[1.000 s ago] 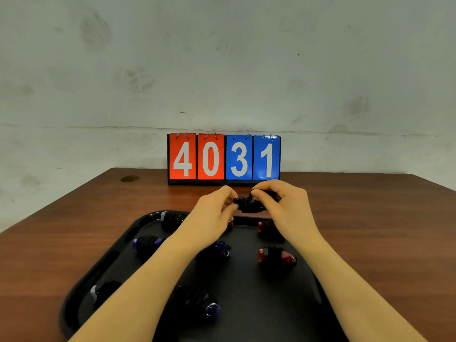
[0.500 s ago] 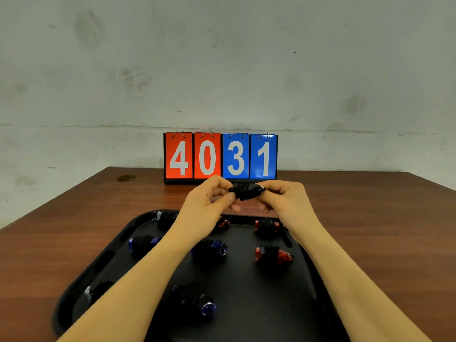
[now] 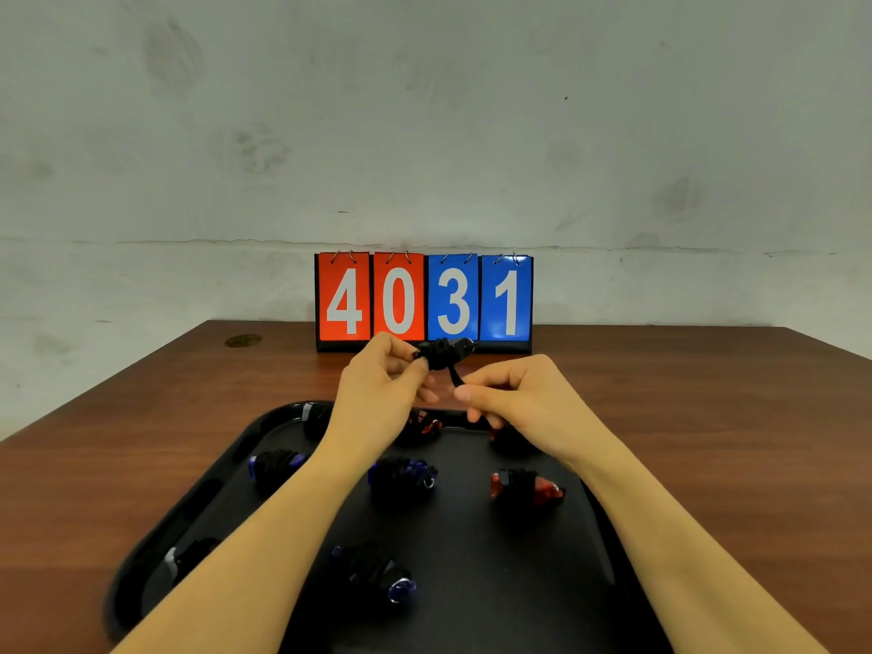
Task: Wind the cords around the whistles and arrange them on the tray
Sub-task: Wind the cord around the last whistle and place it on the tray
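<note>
My left hand [image 3: 377,394] pinches a black whistle [image 3: 443,352] wound in black cord, held above the far edge of the black tray [image 3: 472,606]. A short cord end [image 3: 455,377] hangs from the whistle, and my right hand [image 3: 514,398] pinches it just below. On the tray lie several cord-wound whistles: blue ones [image 3: 403,474] [image 3: 276,464] [image 3: 377,573], a red one [image 3: 526,488], and a pale one [image 3: 188,557] at the near left. Others at the tray's far edge are partly hidden behind my hands.
A flip scoreboard [image 3: 423,302] reading 4031 stands at the back of the brown wooden table [image 3: 708,441]. A small round brass fitting [image 3: 243,341] sits in the tabletop at the far left. A grey wall rises behind.
My right hand has let go of the whistle's body and dropped lower, now pinching the loose cord end. My left hand keeps the whistle, which sits slightly higher.
</note>
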Demonstrator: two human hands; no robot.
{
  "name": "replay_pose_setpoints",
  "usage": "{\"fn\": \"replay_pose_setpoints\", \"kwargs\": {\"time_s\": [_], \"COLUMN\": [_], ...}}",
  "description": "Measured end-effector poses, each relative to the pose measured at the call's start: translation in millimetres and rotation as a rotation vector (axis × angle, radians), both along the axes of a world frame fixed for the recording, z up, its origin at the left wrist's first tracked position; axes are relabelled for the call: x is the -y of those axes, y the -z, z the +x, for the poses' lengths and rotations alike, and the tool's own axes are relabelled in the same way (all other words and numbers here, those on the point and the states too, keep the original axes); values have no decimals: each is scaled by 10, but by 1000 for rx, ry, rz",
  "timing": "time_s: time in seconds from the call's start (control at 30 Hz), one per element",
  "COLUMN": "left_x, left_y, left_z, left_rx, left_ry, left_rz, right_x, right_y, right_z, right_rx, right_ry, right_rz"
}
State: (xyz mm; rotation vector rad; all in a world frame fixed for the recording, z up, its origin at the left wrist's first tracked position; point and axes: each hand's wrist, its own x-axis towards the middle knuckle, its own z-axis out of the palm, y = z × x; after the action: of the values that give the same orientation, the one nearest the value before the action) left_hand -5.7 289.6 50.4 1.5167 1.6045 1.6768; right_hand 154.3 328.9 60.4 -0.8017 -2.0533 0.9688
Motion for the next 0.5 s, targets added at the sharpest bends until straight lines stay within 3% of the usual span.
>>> {"fn": "replay_pose_setpoints", "kwargs": {"time_s": [0.17,0.33,0.4,0.5], "left_x": [-16,-11,-8,-5], "left_y": [9,41,46,42], "left_z": [-62,-77,-79,-77], "left_rx": [-109,-322,-353,-396], "left_ry": [-124,-140,-122,-90], "left_rz": [1,-38,-28,-12], "right_x": [7,-50,-67,-78], "right_y": [-18,48,63,70], "right_z": [18,-11,-17,-22], "right_rx": [26,206,182,123], "right_ry": [-41,99,159,184], "right_rz": [60,462,575,578]}}
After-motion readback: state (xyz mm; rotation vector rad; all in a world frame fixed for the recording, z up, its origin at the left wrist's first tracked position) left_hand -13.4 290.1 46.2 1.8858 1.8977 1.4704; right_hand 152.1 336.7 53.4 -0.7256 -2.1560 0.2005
